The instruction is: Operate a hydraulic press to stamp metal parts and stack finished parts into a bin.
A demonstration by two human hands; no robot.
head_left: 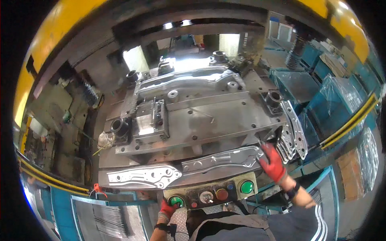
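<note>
Nearest you, your red-gloved left grip [168,207] is at the round green button [176,202] on the beige control box [241,179]; you cannot tell whether its fingers are clenched. Farther out, your red-gloved right grip [274,164] is at the right end of the long grey stamped-metal panel [221,160], which stretches leftward from it; grasping or released, you cannot tell. Beside that panel's left end lies a silver perforated metal plate [138,176]. Beyond them sits the flat grey steel die [217,116], with a shiny pressed-metal panel [185,79] toward its back.
</note>
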